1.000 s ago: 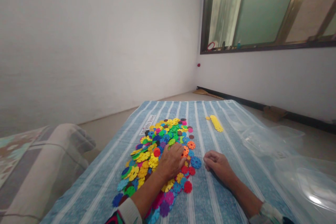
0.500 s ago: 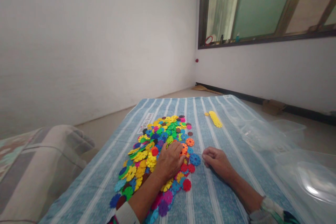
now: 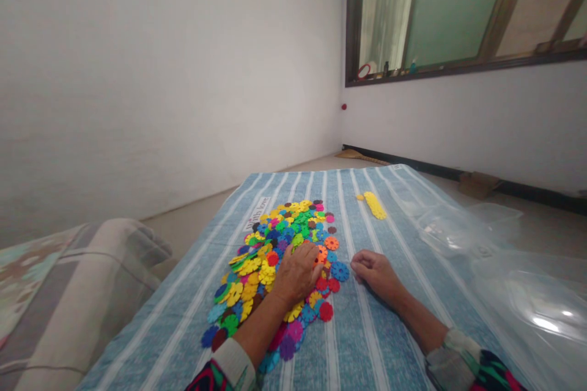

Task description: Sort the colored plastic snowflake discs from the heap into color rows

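A wide pile of notched, flower-shaped plastic discs [image 3: 257,263] in many colours spreads over the striped cloth. On its right part lies my left hand [image 3: 297,272], palm down, fingers stretched loosely over the discs and covering some of them. My right hand [image 3: 373,272] rests on the cloth to the right of the pile with its fingers curled in; anything inside them is hidden. A large blue disc [image 3: 340,271] lies just left of its fingertips. Farther back sits a row of overlapping yellow discs [image 3: 375,206], with a small orange-yellow disc [image 3: 360,197] at its left.
Clear plastic containers [image 3: 495,220] stand along the right side, one with a large shiny surface nearer me. The blue-and-white striped cloth [image 3: 316,186] covers the table. At the left is a fabric-covered seat or bed [image 3: 105,287]. Cardboard [image 3: 477,184] lies on the floor beyond.
The view has shifted slightly. Both hands stay in nearly the same places, the left on the pile and the right beside it; no disc has visibly been moved.
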